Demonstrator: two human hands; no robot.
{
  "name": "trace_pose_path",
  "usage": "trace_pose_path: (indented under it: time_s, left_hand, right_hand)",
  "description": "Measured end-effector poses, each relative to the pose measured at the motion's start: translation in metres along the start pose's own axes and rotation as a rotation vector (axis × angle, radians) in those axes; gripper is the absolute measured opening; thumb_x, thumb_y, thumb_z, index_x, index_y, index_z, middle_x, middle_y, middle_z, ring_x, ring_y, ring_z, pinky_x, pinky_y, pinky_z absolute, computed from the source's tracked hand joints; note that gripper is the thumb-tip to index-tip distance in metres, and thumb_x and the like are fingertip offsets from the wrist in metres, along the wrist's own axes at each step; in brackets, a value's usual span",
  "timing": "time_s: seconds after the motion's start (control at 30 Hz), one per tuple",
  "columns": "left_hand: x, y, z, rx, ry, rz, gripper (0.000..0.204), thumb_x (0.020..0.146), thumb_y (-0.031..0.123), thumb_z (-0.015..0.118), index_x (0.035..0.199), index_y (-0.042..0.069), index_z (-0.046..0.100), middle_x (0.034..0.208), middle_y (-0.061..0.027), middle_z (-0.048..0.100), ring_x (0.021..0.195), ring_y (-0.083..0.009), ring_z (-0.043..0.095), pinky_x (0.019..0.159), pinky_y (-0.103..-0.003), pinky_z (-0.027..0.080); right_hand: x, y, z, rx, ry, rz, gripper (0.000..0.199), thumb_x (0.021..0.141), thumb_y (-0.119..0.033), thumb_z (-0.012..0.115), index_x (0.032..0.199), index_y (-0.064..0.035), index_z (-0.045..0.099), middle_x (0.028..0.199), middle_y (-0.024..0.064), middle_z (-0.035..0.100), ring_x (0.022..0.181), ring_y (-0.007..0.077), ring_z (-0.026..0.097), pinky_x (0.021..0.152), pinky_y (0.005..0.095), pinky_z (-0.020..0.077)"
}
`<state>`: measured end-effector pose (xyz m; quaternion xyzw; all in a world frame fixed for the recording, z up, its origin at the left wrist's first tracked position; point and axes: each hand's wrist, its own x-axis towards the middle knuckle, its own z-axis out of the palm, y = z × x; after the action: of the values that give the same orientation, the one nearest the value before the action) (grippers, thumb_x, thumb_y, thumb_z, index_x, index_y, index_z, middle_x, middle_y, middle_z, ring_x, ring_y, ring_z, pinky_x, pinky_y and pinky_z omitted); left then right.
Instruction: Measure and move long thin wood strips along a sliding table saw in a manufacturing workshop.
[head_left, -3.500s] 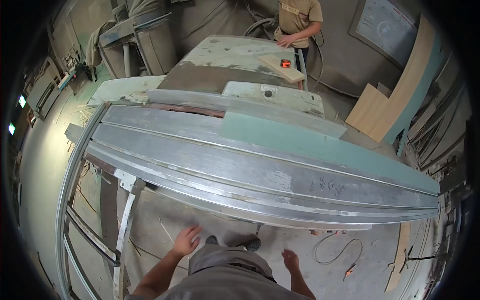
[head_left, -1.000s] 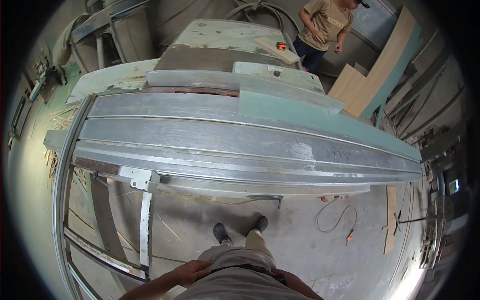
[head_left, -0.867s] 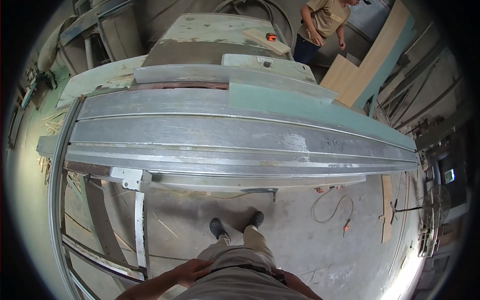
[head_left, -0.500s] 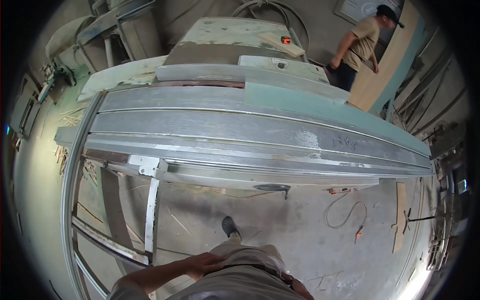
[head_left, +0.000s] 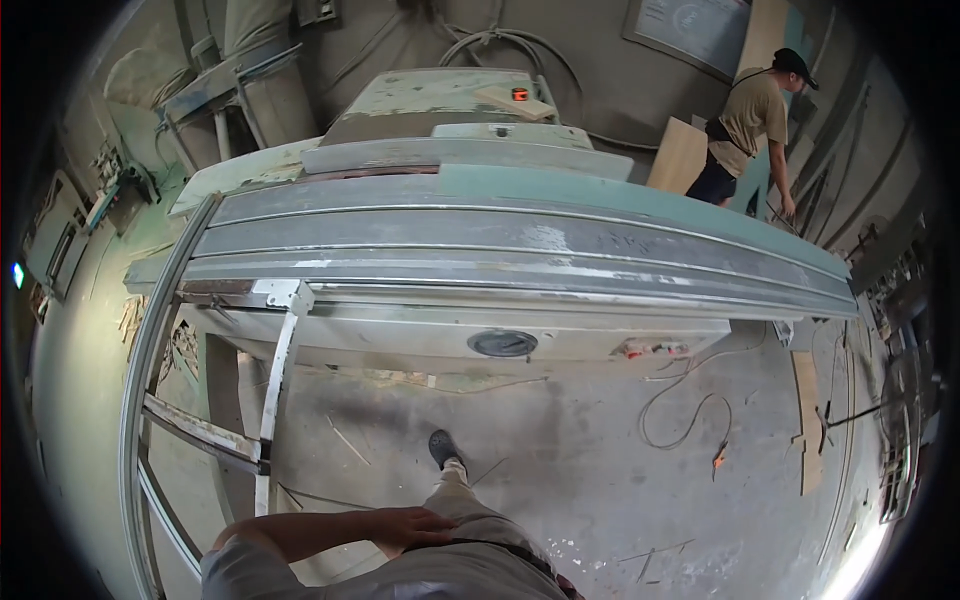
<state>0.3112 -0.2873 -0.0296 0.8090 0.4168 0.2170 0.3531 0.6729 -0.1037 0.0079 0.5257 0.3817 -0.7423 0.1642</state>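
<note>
In the head view, the person stood back from a large green panel saw, and its long grey sliding table (head_left: 520, 250) ran across the frame well apart from the body. The left hand (head_left: 410, 524) lay flat against the waist of the grey trousers (head_left: 470, 510), fingers stretched out and close together, gripping nothing. The right hand was out of sight, so its state cannot be told. One dark shoe (head_left: 443, 447) was planted on the dusty concrete floor (head_left: 600, 470), between the person and the machine's base.

A white support arm (head_left: 278, 380) hung down from the table's left end to a metal frame. A round port (head_left: 502, 343) sat in the front panel, and a loose cable (head_left: 690, 410) curled on the floor to the right. Beyond the saw, a co-worker (head_left: 755, 120) bent beside a leaning plywood panel (head_left: 680, 155).

As a judgement, no handling was under way; the hand was idle. Any work at the table would call for stepping closer and lifting the hand off the waist.
</note>
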Motion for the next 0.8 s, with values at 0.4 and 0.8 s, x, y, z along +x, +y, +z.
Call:
trace_pose_path:
  time_s: [0.4, 0.8]
  left_hand:
    - [0.077, 0.045, 0.050, 0.085, -0.272, 0.168, 0.068, 0.068, 0.023, 0.070, 0.131, 0.013, 0.049, 0.143, -0.0166, 0.038, 0.120, -0.0370, 0.047, 0.102, -0.044, 0.039]
    - [0.213, 0.034, 0.043, -0.016, -0.446, 0.418, 0.057, 0.067, 0.028, 0.068, 0.121, 0.016, 0.056, 0.132, -0.0140, 0.048, 0.110, -0.0327, 0.053, 0.096, -0.041, 0.042]
  right_hand:
    - [-0.095, 0.214, -0.003, -0.374, 0.394, -0.670, 0.066, 0.077, -0.021, 0.062, 0.138, -0.0114, 0.040, 0.132, 0.0138, 0.051, 0.119, 0.0338, 0.051, 0.100, 0.0392, 0.0418]
    - [-0.114, 0.266, 0.031, -0.068, 0.626, -0.536, 0.064, 0.077, -0.036, 0.059, 0.133, -0.0078, 0.046, 0.138, 0.0164, 0.044, 0.119, 0.0346, 0.049, 0.101, 0.0392, 0.0394]
